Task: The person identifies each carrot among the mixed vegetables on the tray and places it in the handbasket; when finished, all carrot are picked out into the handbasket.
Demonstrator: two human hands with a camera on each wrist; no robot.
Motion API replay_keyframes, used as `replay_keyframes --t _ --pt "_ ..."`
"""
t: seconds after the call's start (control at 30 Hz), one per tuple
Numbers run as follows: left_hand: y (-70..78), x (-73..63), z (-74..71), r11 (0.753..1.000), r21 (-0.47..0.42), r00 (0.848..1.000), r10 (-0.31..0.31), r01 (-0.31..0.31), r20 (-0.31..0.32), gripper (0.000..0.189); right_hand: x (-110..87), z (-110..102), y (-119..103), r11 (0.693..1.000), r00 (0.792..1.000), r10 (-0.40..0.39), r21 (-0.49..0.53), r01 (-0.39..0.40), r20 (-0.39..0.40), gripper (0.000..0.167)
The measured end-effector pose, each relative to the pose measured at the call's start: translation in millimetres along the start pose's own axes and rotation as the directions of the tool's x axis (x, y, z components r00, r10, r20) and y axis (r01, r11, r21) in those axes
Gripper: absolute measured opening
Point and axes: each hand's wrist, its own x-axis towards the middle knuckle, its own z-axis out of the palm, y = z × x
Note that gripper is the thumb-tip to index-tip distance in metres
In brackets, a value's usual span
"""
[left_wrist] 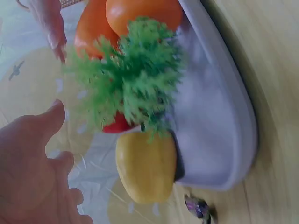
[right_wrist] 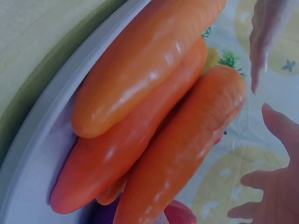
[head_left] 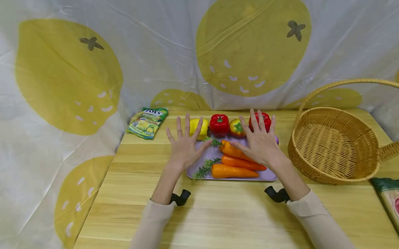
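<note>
My left hand (head_left: 184,149) is spread palm down above the left part of a lilac tray (left_wrist: 210,130), fingers straight and holding nothing. Over the tray's right part my right hand (head_left: 261,146) is spread the same way. Below and between them lie several orange carrots (head_left: 235,171) with leafy green tops (left_wrist: 140,70). Along the tray's back edge sit a yellow bell pepper (head_left: 203,128), a red bell pepper (head_left: 219,124), a red-yellow round piece with a green top (head_left: 236,127) and another red pepper (head_left: 266,122), partly hidden by the right fingers.
A wicker basket (head_left: 294,154) with a tall handle stands to the right of the tray. At the back left lies a green and yellow snack bag (head_left: 148,123); a long packet (head_left: 395,202) lies at the right edge. A lemon-print cloth (head_left: 170,48) hangs behind the wooden table (head_left: 222,219).
</note>
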Motion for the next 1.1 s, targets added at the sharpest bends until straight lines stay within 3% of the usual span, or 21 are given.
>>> replay_keyframes --t 0.33,0.6,0.83,1.1 --pt "-47.4 -16.6 -3.8 0.998 -0.057 0.999 -0.024 0.025 0.028 0.091 -3.6 -4.4 5.4 0.999 1.000 -0.007 0.039 0.005 0.031 0.093" --pt "-83.1 -29.2 0.7 0.989 -0.137 0.987 -0.027 0.049 0.157 0.097 -8.3 -6.2 11.5 0.996 0.997 -0.032 0.085 0.027 0.064 0.093" --pt "-90.9 -28.7 5.3 0.972 -0.233 0.950 0.042 0.033 0.310 0.096 -9.9 -5.4 15.7 0.995 0.997 -0.045 0.097 0.038 0.070 0.092" --pt "-87.5 -23.6 8.5 0.964 -0.263 0.908 0.088 0.026 0.410 0.098 -14.5 -5.3 15.6 0.996 0.997 -0.057 0.078 0.052 0.059 0.091"
